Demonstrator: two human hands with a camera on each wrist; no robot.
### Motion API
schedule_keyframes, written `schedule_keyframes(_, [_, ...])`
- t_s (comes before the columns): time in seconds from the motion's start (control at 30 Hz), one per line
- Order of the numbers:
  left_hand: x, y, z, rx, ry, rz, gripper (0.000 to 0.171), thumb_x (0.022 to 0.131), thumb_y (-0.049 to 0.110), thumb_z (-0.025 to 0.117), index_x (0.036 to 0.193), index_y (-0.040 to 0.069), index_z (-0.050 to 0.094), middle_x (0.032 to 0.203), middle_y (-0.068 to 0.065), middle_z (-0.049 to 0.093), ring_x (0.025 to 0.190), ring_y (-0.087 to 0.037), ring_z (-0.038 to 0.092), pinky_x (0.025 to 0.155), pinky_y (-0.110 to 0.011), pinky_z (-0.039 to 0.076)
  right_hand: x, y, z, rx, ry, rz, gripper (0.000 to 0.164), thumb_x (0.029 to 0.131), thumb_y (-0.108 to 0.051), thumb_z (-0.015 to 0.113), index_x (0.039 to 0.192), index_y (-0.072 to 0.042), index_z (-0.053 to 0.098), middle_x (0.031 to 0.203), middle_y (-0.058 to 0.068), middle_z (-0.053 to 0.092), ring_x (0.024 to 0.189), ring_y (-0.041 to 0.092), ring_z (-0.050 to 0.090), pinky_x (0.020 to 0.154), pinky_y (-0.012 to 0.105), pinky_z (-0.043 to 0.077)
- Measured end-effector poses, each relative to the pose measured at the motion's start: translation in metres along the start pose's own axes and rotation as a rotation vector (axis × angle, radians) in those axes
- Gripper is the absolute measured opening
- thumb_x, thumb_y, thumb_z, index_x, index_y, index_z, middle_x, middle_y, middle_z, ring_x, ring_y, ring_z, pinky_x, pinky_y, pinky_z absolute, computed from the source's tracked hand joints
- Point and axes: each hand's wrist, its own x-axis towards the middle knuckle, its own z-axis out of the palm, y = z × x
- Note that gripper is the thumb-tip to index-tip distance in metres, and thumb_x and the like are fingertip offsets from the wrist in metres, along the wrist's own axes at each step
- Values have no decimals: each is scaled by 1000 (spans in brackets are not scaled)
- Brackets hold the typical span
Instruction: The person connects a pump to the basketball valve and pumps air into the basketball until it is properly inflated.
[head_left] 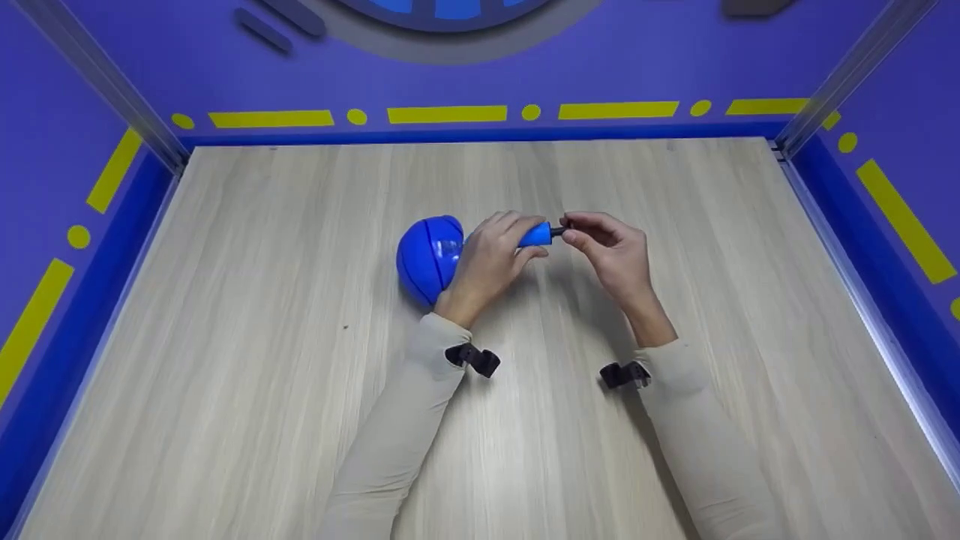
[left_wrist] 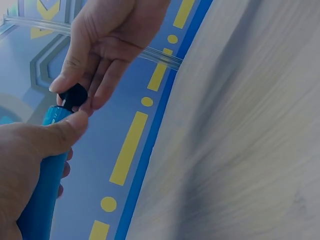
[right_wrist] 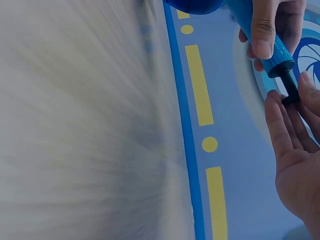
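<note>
A blue ball (head_left: pixel 424 259) with dark seam lines rests on the table, left of centre. Right beside it my left hand (head_left: pixel 487 251) grips the blue barrel of a hand pump (head_left: pixel 535 235), fingers wrapped around and the thumb along it. The pump's far end is hidden under that hand, toward the ball. From the barrel's right end a short black rod sticks out, tipped with a black handle (right_wrist: pixel 291 99). My right hand (head_left: pixel 619 255) pinches this handle between thumb and fingertips. In the left wrist view the handle (left_wrist: pixel 75 95) sits close to the barrel's end.
The pale wood-grain table (head_left: pixel 262 375) spreads around both arms. Blue-purple walls with yellow dashes and dots enclose it at the back (head_left: pixel 480 82) and both sides. Metal strips run along the corners. Each sleeved wrist carries a black camera mount (head_left: pixel 472 358).
</note>
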Motion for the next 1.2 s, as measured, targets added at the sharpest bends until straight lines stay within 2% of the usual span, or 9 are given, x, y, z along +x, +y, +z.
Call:
schedule_keyframes(0.17, [-2, -4, -3, -7, 11, 41, 39, 99, 30, 75, 127, 3, 74, 117, -10, 75, 107, -28, 69, 97, -40, 54, -1, -2, -11, -32, -18, -29, 25, 93, 9, 76, 119, 9, 75, 114, 24, 75, 101, 15, 74, 88, 26, 59])
schedule_keyframes(0.27, [-2, -7, -6, 0, 2, 31, 39, 99, 27, 77, 129, 3, 73, 119, -10, 75, 108, -28, 69, 97, -40, 55, 0, -2, -24, -26, 19, -25, 25, 93, 10, 76, 118, 10, 75, 115, 25, 75, 101, 16, 74, 87, 25, 58])
schedule_keyframes(0.4, [-1, -10, -13, 3, -18, 9, 41, 100, 29, 76, 131, 2, 71, 120, -11, 75, 109, -29, 70, 98, -41, 55, 2, 0, -43, 37, 82, 6, 24, 94, 9, 75, 118, 11, 74, 115, 26, 74, 101, 20, 75, 88, 28, 59])
schedule_keyframes(0.53, [2, -10, -14, 32, -15, -5, 40, 102, 33, 72, 130, 4, 72, 119, -11, 75, 109, -28, 70, 98, -42, 55, 5, -1, -50, 103, 117, 30, 25, 93, 9, 77, 118, 13, 74, 113, 24, 76, 102, 22, 76, 89, 30, 59])
schedule_keyframes(0.67, [5, -6, -10, 98, -17, -15, 38, 105, 36, 67, 127, 6, 73, 118, -10, 75, 109, -28, 70, 97, -43, 55, 8, -2, -43, 106, 114, 38, 27, 91, 11, 78, 117, 14, 73, 114, 24, 76, 103, 22, 75, 89, 29, 59])
schedule_keyframes(0.77, [6, -3, -7, 122, -27, -9, 37, 106, 35, 66, 126, 5, 72, 116, -10, 74, 107, -28, 69, 95, -42, 55, 9, -1, -31, 64, 91, 21, 27, 91, 12, 78, 118, 13, 73, 115, 27, 74, 104, 23, 75, 89, 27, 59])
schedule_keyframes(1.0, [5, 4, -2, 123, -26, 3, 37, 105, 32, 67, 126, 2, 72, 114, -12, 74, 104, -28, 69, 93, -41, 55, 9, 1, -1, 51, 0, 11, 25, 92, 9, 78, 117, 11, 75, 116, 27, 74, 103, 20, 75, 90, 30, 59])
schedule_keyframes(1.2, [6, 3, -4, 99, -46, 1, 37, 105, 32, 67, 128, 3, 72, 116, -11, 74, 106, -28, 69, 96, -42, 55, 8, -2, 2, 70, -20, 7, 24, 92, 8, 78, 116, 9, 76, 114, 26, 74, 102, 22, 75, 90, 31, 60])
